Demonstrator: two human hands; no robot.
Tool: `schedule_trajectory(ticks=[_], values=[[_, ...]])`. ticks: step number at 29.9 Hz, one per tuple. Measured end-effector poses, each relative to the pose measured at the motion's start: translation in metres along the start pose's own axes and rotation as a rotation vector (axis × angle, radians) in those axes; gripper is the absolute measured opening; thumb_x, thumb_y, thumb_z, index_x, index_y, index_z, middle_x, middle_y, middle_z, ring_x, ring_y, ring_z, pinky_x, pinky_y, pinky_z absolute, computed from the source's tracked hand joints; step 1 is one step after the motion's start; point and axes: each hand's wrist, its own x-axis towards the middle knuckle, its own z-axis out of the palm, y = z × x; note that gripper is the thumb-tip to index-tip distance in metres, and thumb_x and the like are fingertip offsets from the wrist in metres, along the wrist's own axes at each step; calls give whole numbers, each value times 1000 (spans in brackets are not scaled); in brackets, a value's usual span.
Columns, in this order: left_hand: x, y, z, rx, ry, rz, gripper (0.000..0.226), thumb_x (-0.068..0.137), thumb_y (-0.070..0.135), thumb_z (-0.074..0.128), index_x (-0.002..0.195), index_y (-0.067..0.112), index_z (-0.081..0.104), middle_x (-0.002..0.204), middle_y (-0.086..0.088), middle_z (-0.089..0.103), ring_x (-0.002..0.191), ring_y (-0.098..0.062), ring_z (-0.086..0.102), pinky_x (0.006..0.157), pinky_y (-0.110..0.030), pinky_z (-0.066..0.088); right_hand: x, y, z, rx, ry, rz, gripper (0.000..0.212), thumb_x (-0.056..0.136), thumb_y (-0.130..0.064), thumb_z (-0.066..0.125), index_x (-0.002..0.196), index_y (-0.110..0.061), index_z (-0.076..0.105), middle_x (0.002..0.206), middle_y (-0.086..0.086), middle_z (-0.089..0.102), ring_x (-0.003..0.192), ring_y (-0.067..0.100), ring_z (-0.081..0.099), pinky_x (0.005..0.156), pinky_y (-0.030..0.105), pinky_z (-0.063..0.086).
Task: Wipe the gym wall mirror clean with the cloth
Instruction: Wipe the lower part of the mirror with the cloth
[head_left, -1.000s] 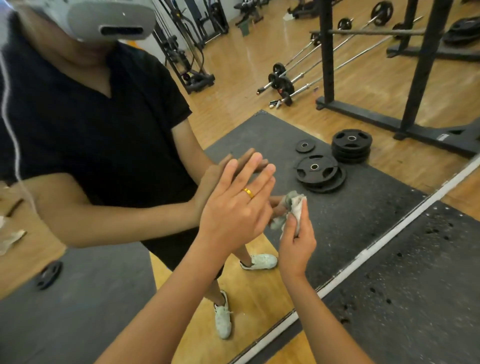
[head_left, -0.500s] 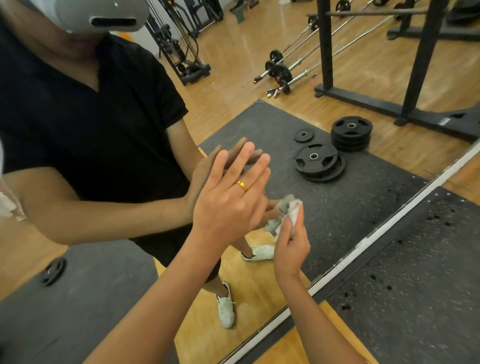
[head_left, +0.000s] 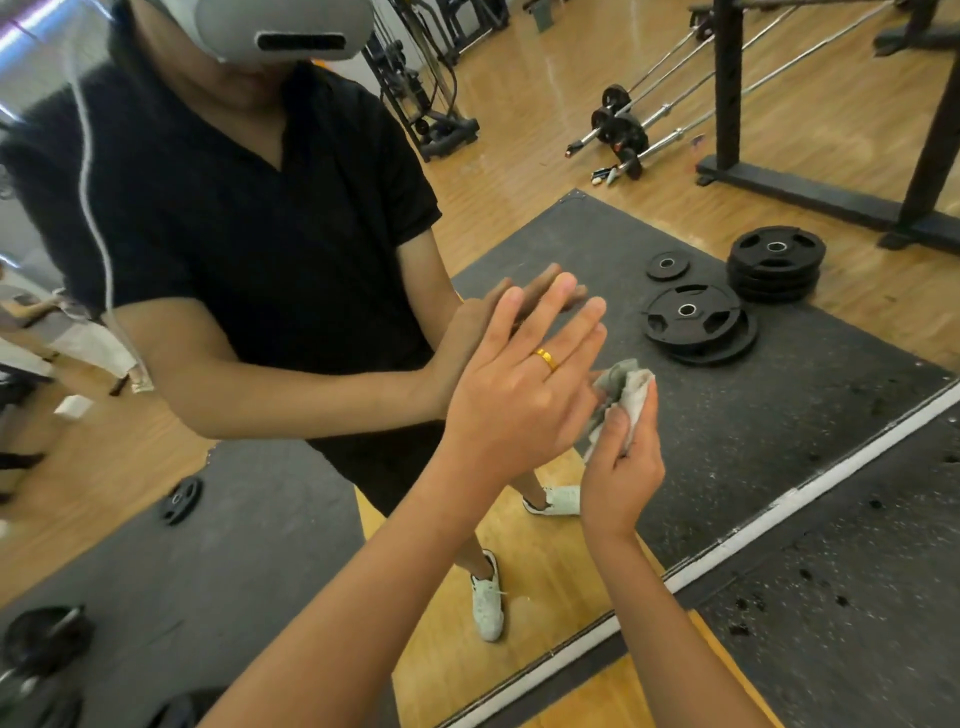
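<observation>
Right hand (head_left: 621, 462) sits low centre, close to the mirror (head_left: 779, 415). Its grip is curled tight round a bunched grey cloth (head_left: 626, 387), and the wad sticks out above the thumb, pushed at the glass just right of the left hand (head_left: 519, 395). Left hand has no grip on anything: fingers straight and together, tips appearing to meet their reflection, so likely braced on the glass. Whether the palm touches, cannot tell. Judgement: wiping is under way on a low patch, not far above the lower frame (head_left: 779, 512). To do it well, spread the wad flatter so more cloth meets the glass and press evenly. Work in overlapping strokes down towards the frame and turn to a fresh face once soiled. The bare left hand is the risk: it probably prints the glass where it leans, so lift it off or wipe that spot last. Reflected weight plates (head_left: 696, 322) to the right look fairly sharp; any smears are too faint to judge.
</observation>
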Motion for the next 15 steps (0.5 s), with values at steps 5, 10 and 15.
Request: schedule_trajectory(ticks=[5, 10, 15], values=[[-38, 6, -22, -95, -107, -48, 38, 101, 16, 49, 130, 3, 69, 147, -12, 58, 144, -29, 47, 126, -54, 21, 0, -5, -3, 13, -16, -5, 52, 109, -30, 43, 155, -8, 43, 141, 4, 60, 121, 7, 58, 95, 4, 40], [-90, -22, -66, 16, -111, -132, 34, 98, 14, 56, 128, 5, 71, 144, -10, 60, 143, -29, 48, 127, -54, 14, 0, 1, -2, 8, -20, -1, 51, 110, -33, 43, 158, -17, 40, 140, 6, 63, 121, 18, 65, 97, 31, 55], [-110, -60, -87, 73, -142, -30, 37, 102, 18, 52, 135, 8, 66, 148, -10, 56, 144, -28, 47, 128, -50, 14, -7, -12, 10, 2, 103, 50, 49, 110, -27, 42, 157, -13, 42, 146, 6, 58, 126, 13, 60, 102, 41, 54]])
